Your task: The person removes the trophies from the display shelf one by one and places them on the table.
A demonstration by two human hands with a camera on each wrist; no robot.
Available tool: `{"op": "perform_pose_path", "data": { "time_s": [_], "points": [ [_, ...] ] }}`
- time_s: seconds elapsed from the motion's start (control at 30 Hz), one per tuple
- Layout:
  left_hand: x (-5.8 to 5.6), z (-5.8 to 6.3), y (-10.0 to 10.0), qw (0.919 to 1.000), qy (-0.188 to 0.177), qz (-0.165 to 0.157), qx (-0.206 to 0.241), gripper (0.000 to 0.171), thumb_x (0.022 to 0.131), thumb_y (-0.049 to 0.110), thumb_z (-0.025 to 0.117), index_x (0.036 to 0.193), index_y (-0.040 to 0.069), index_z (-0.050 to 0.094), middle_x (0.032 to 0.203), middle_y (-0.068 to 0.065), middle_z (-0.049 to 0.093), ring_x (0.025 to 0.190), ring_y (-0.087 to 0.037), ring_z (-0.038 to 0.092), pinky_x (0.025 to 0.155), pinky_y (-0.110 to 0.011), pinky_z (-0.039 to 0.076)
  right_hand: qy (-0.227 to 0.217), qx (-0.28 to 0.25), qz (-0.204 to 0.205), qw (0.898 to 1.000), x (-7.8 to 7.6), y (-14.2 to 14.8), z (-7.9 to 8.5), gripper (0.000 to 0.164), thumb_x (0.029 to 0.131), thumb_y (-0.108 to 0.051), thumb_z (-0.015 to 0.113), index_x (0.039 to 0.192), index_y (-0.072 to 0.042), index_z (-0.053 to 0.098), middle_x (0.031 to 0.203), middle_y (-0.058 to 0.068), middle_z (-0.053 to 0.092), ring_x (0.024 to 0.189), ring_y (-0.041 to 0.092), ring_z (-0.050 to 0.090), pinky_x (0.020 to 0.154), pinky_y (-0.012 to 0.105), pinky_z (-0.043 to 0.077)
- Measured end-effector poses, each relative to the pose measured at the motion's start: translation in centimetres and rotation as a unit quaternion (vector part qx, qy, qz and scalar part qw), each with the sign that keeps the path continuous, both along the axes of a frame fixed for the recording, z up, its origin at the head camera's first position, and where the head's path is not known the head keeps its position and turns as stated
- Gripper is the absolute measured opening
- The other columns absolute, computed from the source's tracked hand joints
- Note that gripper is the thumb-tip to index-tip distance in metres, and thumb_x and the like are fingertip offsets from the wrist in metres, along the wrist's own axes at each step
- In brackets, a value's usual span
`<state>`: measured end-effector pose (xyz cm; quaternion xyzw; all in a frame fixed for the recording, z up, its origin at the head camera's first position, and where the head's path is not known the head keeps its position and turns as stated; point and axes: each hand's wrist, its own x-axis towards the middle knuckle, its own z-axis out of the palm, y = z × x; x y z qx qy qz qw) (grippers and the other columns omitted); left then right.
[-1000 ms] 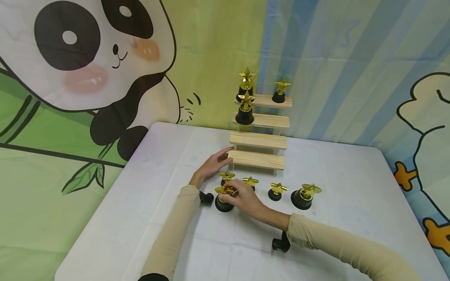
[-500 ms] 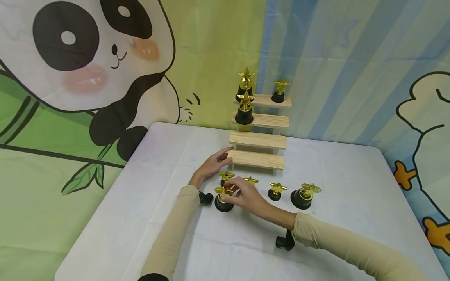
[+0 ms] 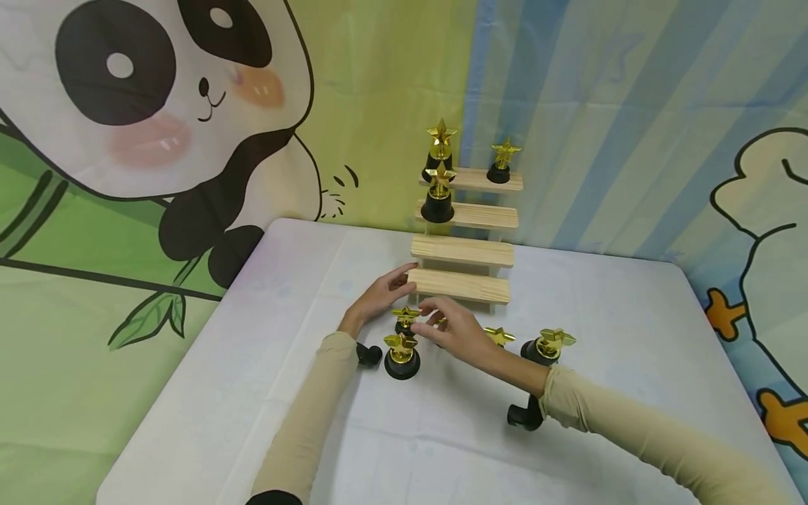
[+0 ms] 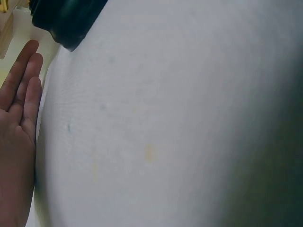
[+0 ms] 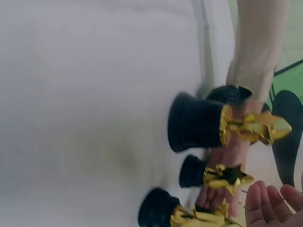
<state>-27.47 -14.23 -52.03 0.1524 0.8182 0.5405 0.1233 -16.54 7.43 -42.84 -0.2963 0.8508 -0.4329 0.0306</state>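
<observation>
My left hand [image 3: 379,294] touches the left end of the lowest step of a wooden display stand [image 3: 463,284]; its fingers lie straight in the left wrist view. My right hand [image 3: 461,333] hovers over the table beside a small gold star trophy [image 3: 406,319], fingers loosely bent and nothing seen between them. Nearer me stands a larger star trophy [image 3: 402,361] on a black base. A third trophy is mostly hidden behind the right hand. In the right wrist view, the large trophy [image 5: 194,123] stands apart from the fingers [image 5: 255,201].
To the right are a small trophy [image 3: 499,335] and a large one [image 3: 549,344], both partly covered by my right arm. Trophies stand on the stand's upper steps, including one [image 3: 438,200] on the second from top. A printed curtain [image 3: 391,105] hangs behind the table.
My right hand has left the large front trophy and moved up and right, towards the small one behind it. That front trophy stays in place. My left hand stays at the stand.
</observation>
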Motion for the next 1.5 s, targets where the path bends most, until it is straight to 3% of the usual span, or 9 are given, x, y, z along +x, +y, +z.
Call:
{"op": "perform_pose_path", "data": {
  "time_s": [0.13,0.27,0.67,0.9,1.13,1.33,1.5],
  "points": [
    [-0.1,0.0,0.0,1.0,0.002,-0.003,0.004,0.056,0.094,0.048,0.058,0.146,0.041,0.039,0.126,-0.005,0.061,0.125,-0.022,0.055,0.111,-0.047,0.039,0.022,-0.005,-0.017,1.0,-1.2,0.5,1.7,0.035,0.093,-0.025,0.067,0.12,-0.003,0.061,0.114,0.014,0.065,0.095,0.022,0.067,0.081,0.032,0.057],
    [-0.2,0.0,0.0,1.0,-0.002,0.002,-0.002,0.056,0.093,0.051,0.058,0.145,0.043,0.039,0.129,-0.004,0.06,0.126,-0.022,0.054,0.11,-0.047,0.04,0.014,-0.013,-0.035,0.999,-2.6,0.9,3.8,0.036,0.095,-0.026,0.063,0.123,-0.003,0.059,0.112,0.013,0.065,0.099,0.026,0.066,0.084,0.038,0.057],
    [-0.1,-0.2,0.2,1.0,0.004,0.004,0.001,0.056,0.094,0.048,0.059,0.146,0.038,0.04,0.128,-0.005,0.059,0.122,-0.022,0.055,0.108,-0.046,0.041,0.022,-0.025,-0.089,0.995,-7.6,2.2,9.1,0.045,0.099,-0.04,0.054,0.128,-0.005,0.056,0.118,0.013,0.064,0.101,0.03,0.066,0.081,0.043,0.056],
    [-0.1,-0.2,0.2,1.0,-0.004,0.001,-0.004,0.06,0.091,0.056,0.058,0.146,0.042,0.039,0.133,-0.006,0.057,0.125,-0.023,0.053,0.109,-0.046,0.041,0.03,-0.026,-0.117,0.992,-9.5,2.9,9.7,0.045,0.1,-0.036,0.054,0.13,-0.003,0.054,0.119,0.016,0.063,0.098,0.032,0.067,0.078,0.04,0.057],
    [0.0,0.0,0.0,0.9999,-0.001,0.013,-0.008,0.058,0.092,0.054,0.058,0.146,0.041,0.04,0.13,-0.006,0.057,0.123,-0.024,0.053,0.107,-0.047,0.041,0.049,-0.048,-0.138,0.988,-12.1,3.1,10.1,0.044,0.1,-0.038,0.052,0.128,-0.004,0.055,0.117,0.017,0.063,0.097,0.03,0.065,0.073,0.028,0.056],
    [0.1,-0.3,0.1,0.9999,-0.011,0.0,-0.005,0.055,0.094,0.048,0.059,0.145,0.042,0.04,0.131,-0.005,0.056,0.123,-0.022,0.053,0.108,-0.045,0.041,0.039,-0.05,-0.161,0.985,-13.5,3.1,10.4,0.043,0.1,-0.037,0.052,0.128,-0.005,0.055,0.117,0.016,0.062,0.095,0.028,0.067,0.071,0.027,0.056],
    [0.0,0.0,0.1,0.9999,-0.001,0.011,-0.011,0.053,0.094,0.049,0.059,0.144,0.044,0.041,0.129,-0.003,0.057,0.121,-0.021,0.053,0.108,-0.045,0.041,0.029,-0.049,-0.169,0.984,-15.0,2.8,11.0,0.053,0.099,-0.046,0.049,0.133,-0.006,0.051,0.124,0.017,0.058,0.1,0.032,0.065,0.075,0.031,0.054]
  ]
}}
